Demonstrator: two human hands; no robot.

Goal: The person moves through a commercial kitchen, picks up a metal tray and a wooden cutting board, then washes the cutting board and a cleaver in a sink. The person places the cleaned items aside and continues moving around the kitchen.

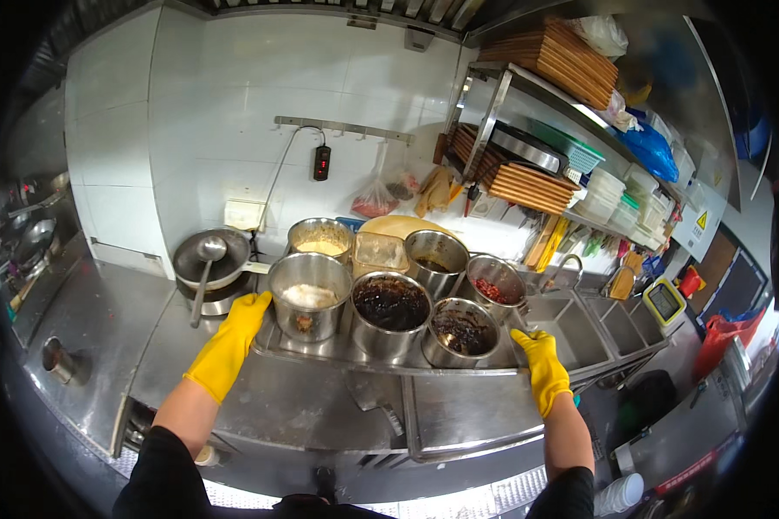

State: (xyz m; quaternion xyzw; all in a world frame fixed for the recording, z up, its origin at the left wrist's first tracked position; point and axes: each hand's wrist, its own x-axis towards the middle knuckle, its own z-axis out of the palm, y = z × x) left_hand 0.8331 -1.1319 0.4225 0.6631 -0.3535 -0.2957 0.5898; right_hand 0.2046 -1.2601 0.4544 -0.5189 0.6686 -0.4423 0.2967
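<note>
My left hand (pixel 247 322), in a yellow rubber glove, is at the left end of a long metal tray (pixel 337 359), beside a steel pot of white granules (pixel 310 297). My right hand (pixel 540 360), gloved alike, is at the tray's right end, thumb on top. Both hands appear closed on the tray, though the fingers beneath are hidden. Between them on the tray stand a pot of dark sauce (pixel 391 314), a smaller pot of dark chunky paste (pixel 462 334), a pot of red chillies (pixel 494 285), a pot with dark residue (pixel 435 259) and a pot of yellowish contents (pixel 320 240).
A wok with a ladle (pixel 211 250) sits left of the tray. In front lie a cleaver (pixel 373 392) and an empty shallow tray (pixel 474 415). Right of it are steel sinks (pixel 568 324) and a digital timer (pixel 664 301). A loaded shelf (pixel 539 175) hangs above; a steel cup (pixel 58 360) stands far left.
</note>
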